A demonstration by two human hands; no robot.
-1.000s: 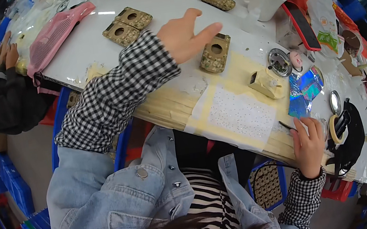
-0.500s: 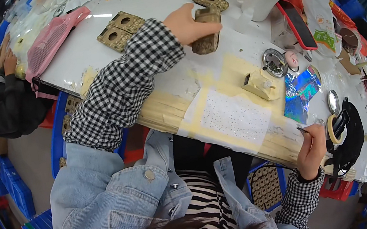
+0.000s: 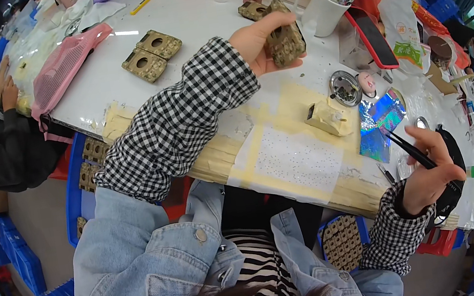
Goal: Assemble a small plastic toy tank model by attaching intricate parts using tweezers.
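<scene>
1. Green-and-tan, camouflage-patterned, boxy model shell [image 3: 289,45]: located in the left hand [image 3: 255,40], apparently raised off the table. The thumb crosses the upper side and the fingers support from below; this two-sided grip presumably steadies the part while exposing its outer face.

2. Black, slender, pointed tweezers [image 3: 410,149]: located in the right hand [image 3: 427,184], whose fingers curl loosely around the shaft. The tip points forward and inward, away from the palm, probably to keep it clear of the fingers. Whether the tip pinches anything is too small to tell.

3. White rectangular paper sheet speckled with tiny dots [image 3: 295,157]: flat between the two hands, on the near edge of the table. Its central position likely keeps it within reach of both.

4. Yellow, tape-wrapped, block-shaped object [image 3: 325,117]: beyond the sheet, between the hands. A round, shiny metal dish [image 3: 345,88] stands just past it, its raised rim presumably containing the small dark bits inside.

5. Blue iridescent foil sheet [image 3: 376,142]: just ahead of the right hand, near the tweezer tip.

6. Two camouflage-patterned, boxy shells with round openings [image 3: 145,65]: left of the left hand, side by side, openings upward, perhaps so aligned for easy pickup.
</scene>
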